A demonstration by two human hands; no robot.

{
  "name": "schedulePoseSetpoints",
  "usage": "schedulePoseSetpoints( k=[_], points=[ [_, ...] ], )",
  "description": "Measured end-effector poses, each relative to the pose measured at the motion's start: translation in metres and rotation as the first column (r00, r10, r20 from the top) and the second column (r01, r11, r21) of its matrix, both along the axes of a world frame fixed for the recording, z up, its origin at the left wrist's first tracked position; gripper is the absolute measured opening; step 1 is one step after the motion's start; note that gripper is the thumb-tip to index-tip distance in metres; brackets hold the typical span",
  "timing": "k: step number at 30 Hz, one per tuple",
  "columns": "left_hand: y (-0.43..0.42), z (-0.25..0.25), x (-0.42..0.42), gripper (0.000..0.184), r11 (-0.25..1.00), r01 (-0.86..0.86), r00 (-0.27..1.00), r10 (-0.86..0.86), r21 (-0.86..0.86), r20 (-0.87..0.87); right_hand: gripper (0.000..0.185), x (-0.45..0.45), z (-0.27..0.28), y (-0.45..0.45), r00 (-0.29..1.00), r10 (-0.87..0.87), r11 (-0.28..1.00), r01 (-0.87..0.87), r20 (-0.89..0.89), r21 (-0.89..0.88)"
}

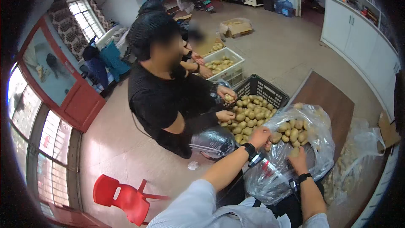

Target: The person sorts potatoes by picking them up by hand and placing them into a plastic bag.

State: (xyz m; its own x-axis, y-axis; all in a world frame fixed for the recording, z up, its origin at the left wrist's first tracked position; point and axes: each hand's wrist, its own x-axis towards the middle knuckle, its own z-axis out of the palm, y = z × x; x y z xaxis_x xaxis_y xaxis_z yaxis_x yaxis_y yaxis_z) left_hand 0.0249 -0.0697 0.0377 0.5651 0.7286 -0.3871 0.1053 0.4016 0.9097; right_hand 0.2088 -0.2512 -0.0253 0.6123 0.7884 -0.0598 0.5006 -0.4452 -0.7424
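My left hand is closed at the left side of a clear plastic bag, its fingertips on a potato. My right hand reaches over the front of the bag, its fingers closed around another potato. The clear plastic bag lies open before me, with several potatoes heaped in it. Just left of the bag stands a black crate full of potatoes. Both my wrists wear dark bands with small devices.
A co-worker in black leans over the crate, one hand holding a potato. Beyond are a white crate of potatoes and a cardboard box. A red chair stands lower left; a filled plastic sack is at right.
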Motion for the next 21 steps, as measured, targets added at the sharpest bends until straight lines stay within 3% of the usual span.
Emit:
schedulePoseSetpoints(
  k=[2, 3, 4, 5, 6, 8, 9, 11, 15, 17, 20, 21],
  points=[
    [0.000, 0.000, 0.003, 0.026, 0.993, 0.121, 0.991, -0.122, -0.017, -0.053, 0.066, -0.003, 0.015, 0.001, 0.999, -0.025, 1.000, 0.025, 0.036, 0.002],
    [-0.002, 0.000, 0.005, 0.031, 0.989, 0.150, 0.984, -0.151, -0.017, -0.099, 0.062, -0.010, 0.039, 0.003, 0.925, -0.049, 0.998, 0.064, -0.377, 0.027],
    [-0.006, -0.002, 0.008, 0.031, 0.988, 0.157, 0.983, -0.157, -0.014, -0.097, 0.058, -0.015, 0.055, 0.004, 0.686, -0.047, 0.994, 0.107, -0.726, 0.037],
    [-0.010, -0.004, 0.010, 0.034, 0.987, 0.160, 0.984, -0.157, 0.028, -0.089, 0.049, -0.005, 0.028, 0.004, 0.494, 0.068, 0.984, 0.109, -0.867, 0.140],
    [-0.012, -0.005, 0.013, 0.037, 0.984, 0.164, 0.984, -0.158, 0.073, -0.081, 0.049, -0.001, 0.024, 0.003, 0.495, 0.070, 0.983, 0.116, -0.866, 0.145],
    [-0.012, -0.006, 0.016, 0.043, 0.971, 0.226, 0.970, -0.217, 0.078, -0.108, 0.041, -0.002, 0.031, 0.003, 0.215, 0.222, 0.965, 0.088, -0.951, 0.246],
    [-0.013, -0.007, 0.017, 0.048, 0.957, 0.281, 0.954, -0.270, 0.074, -0.134, 0.041, -0.004, 0.034, 0.004, 0.214, 0.223, 0.964, 0.096, -0.951, 0.248],
    [-0.016, -0.013, 0.020, 0.059, 0.932, 0.358, 0.924, -0.347, 0.048, -0.164, 0.039, -0.013, 0.043, 0.006, 0.032, 0.223, 0.958, 0.179, -0.974, 0.225],
    [-0.027, 0.013, 0.020, 0.063, 0.894, 0.444, 0.876, -0.420, 0.057, -0.237, 0.044, -0.016, 0.059, 0.007, -0.069, 0.249, 0.950, 0.214, -0.966, 0.229],
    [-0.036, 0.027, 0.019, 0.059, 0.875, 0.463, 0.868, -0.480, -0.142, -0.124, 0.051, -0.009, 0.054, 0.006, -0.167, 0.341, 0.940, 0.078, -0.925, 0.332],
    [-0.033, 0.034, 0.019, 0.059, 0.773, 0.593, 0.787, -0.615, -0.224, -0.040, 0.056, -0.012, 0.052, 0.008, -0.106, 0.341, 0.940, 0.041, -0.934, 0.339],
    [-0.032, 0.031, 0.020, 0.059, 0.773, 0.594, 0.787, -0.616, -0.222, -0.041, 0.058, -0.016, 0.053, 0.010, -0.064, 0.265, 0.962, 0.087, -0.962, 0.259]
  ],
)
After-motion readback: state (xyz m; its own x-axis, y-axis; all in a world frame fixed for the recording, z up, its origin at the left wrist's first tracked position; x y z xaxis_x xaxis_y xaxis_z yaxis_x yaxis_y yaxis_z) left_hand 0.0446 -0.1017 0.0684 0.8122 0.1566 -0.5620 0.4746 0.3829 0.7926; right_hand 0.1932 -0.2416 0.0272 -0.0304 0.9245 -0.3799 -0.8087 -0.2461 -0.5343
